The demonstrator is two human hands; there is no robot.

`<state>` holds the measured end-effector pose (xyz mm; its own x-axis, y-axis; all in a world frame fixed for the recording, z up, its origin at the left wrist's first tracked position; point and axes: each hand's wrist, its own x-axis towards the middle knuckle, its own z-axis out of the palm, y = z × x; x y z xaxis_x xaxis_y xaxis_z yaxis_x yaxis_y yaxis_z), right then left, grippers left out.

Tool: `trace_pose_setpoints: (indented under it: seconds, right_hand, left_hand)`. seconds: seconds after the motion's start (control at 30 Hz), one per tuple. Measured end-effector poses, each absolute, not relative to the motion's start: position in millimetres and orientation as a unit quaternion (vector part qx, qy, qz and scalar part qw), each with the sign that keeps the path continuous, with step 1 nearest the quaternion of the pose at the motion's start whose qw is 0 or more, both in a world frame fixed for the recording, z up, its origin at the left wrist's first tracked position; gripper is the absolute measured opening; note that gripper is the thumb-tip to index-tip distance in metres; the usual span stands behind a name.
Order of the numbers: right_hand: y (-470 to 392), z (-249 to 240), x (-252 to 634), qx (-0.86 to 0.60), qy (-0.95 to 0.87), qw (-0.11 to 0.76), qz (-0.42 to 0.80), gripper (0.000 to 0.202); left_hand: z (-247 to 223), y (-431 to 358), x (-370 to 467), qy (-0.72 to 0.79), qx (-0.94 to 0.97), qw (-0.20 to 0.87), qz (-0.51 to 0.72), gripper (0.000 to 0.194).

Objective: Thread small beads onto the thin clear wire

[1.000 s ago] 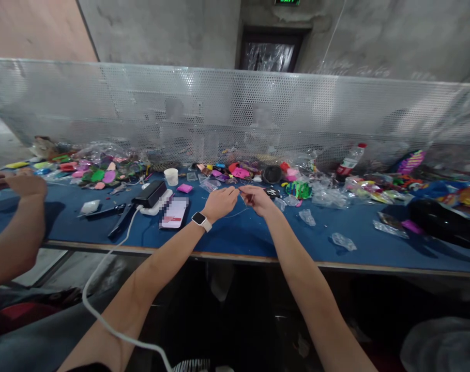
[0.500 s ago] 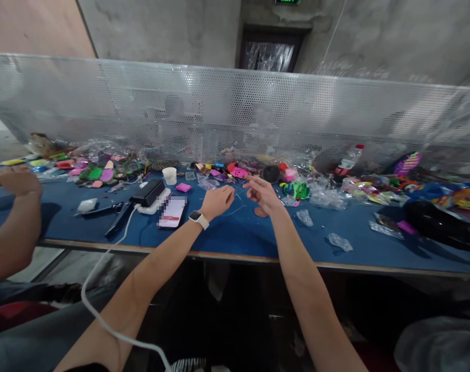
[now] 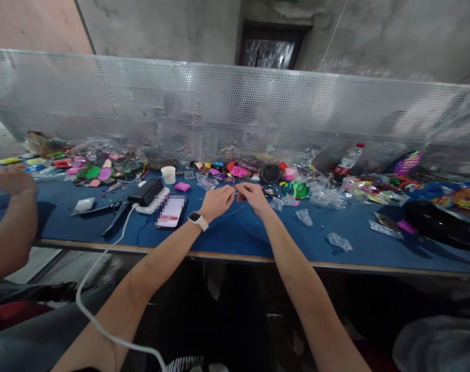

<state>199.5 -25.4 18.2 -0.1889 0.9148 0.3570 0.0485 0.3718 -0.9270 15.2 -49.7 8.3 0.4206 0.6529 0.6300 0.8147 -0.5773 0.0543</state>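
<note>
Over the blue table (image 3: 235, 243), my left hand (image 3: 217, 201) has its fingers pinched together; a white-strapped watch (image 3: 198, 220) is on that wrist. My right hand (image 3: 253, 196) is closed in a pinch, fingertips meeting or almost meeting those of the left. Whatever lies between the fingertips is too small or hidden to make out. A thin pale strand (image 3: 235, 211) shows on the table just below the hands. Just behind them lies a bright pink piece (image 3: 238, 171). A black-and-white item (image 3: 270, 192) sits right of my right hand.
To the left are a phone (image 3: 170, 212), a black power brick (image 3: 146, 191) with white cable, scissors-like black handles (image 3: 117, 219) and a white cup (image 3: 168, 174). Colourful pieces and plastic wrappers line the perforated metal screen (image 3: 219, 113). Another person's hand (image 3: 13, 182) is at far left.
My right hand has moved left to meet my left hand, its spread fingers now closing into a pinch. My left hand has stayed nearly in place.
</note>
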Motion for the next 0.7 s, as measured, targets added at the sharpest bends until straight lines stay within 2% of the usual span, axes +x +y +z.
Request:
trace_pose_setpoints:
  seconds: [0.17,0.23,0.33,0.4,0.53,0.7]
  right_hand:
    - [-23.3,8.1,191.4,-0.410,-0.598,0.508,0.465,0.057]
    - [-24.0,5.8,188.8,-0.419,-0.618,0.523,0.411,0.053]
    - [-26.9,5.8,187.8,-0.408,-0.678,0.553,0.262,0.031]
    - [-28.6,6.7,188.9,-0.387,-0.726,0.537,0.185,0.022]
    - [-28.1,7.2,191.1,-0.385,-0.789,0.465,0.118,0.021]
    - [-24.6,5.6,186.6,-0.391,-0.791,0.467,0.057,0.018]
  left_hand:
    - [8.0,-50.6,16.9,-0.449,-0.830,0.134,-0.302,0.033]
    - [7.4,-49.6,17.8,-0.465,-0.823,0.120,-0.304,0.031]
    - [6.1,-46.5,19.2,-0.504,-0.796,0.094,-0.321,0.027]
    - [5.1,-44.2,19.4,-0.519,-0.783,0.079,-0.334,0.024]
    - [3.8,-41.4,17.7,-0.511,-0.787,0.062,-0.339,0.022]
    - [5.7,-41.4,16.5,-0.515,-0.786,0.071,-0.334,0.022]
